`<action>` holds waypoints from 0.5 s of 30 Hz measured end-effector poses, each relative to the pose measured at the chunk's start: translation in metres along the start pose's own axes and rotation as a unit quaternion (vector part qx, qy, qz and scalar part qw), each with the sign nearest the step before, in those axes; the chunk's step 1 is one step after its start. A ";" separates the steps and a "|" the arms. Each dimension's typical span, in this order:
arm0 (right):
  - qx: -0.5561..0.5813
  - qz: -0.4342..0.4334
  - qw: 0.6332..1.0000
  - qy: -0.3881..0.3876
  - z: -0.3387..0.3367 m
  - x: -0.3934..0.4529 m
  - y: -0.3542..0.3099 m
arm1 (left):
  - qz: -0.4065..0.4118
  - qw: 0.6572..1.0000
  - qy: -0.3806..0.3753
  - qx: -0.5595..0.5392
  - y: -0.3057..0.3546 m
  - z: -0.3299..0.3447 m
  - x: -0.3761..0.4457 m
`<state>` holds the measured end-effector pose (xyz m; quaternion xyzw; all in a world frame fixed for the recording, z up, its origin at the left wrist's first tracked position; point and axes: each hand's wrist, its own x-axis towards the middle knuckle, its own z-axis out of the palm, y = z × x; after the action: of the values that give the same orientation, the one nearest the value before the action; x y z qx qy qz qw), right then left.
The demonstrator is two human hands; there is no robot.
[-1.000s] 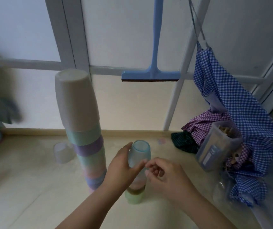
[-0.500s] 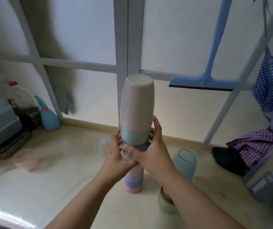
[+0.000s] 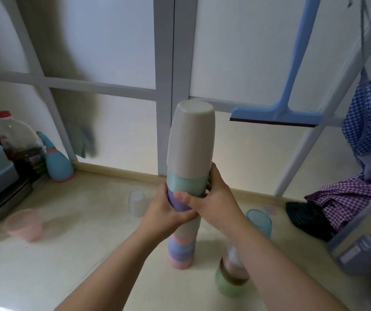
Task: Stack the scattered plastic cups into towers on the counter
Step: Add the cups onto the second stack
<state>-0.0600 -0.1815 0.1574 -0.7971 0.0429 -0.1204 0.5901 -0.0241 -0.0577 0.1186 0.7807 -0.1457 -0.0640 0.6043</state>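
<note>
Pastel cup tower (image 3: 185,176), left hand (image 3: 164,209), right hand (image 3: 213,198) both wrapped round its middle

A home kitchen counter (image 3: 72,232) by a frosted window: oil bottle (image 3: 17,142), hanging squeegee (image 3: 278,108), checked cloths (image 3: 368,122), plastic cups (image 3: 190,142).

Two hands (image 3: 168,212) (image 3: 216,203). Two cup towers: tall one (image 3: 187,176) centre, shorter one (image 3: 233,272) at five o'clock. Two loose cups: clear (image 3: 137,203) at nine o'clock, pink (image 3: 24,223) further out, blurred, possibly a bowl. One squeegee (image 3: 276,113).
</note>
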 end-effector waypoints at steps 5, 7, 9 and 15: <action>-0.002 0.007 1.000 0.009 0.001 0.005 0.001 | 0.008 0.999 -0.029 0.015 0.003 -0.003 0.005; -0.003 0.011 1.000 0.006 0.001 0.007 0.000 | 0.014 0.998 -0.051 0.014 0.002 -0.004 0.010; -0.001 0.017 1.000 -0.001 0.001 0.009 -0.001 | 0.007 0.998 -0.063 0.014 0.000 -0.006 0.014; 0.013 0.023 1.000 -0.005 0.003 0.011 0.000 | 0.005 0.999 -0.044 -0.018 0.001 -0.003 0.011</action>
<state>-0.0487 -0.1811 0.1577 -0.7887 0.0563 -0.1037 0.6034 -0.0133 -0.0584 0.1215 0.7656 -0.1750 -0.0974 0.6113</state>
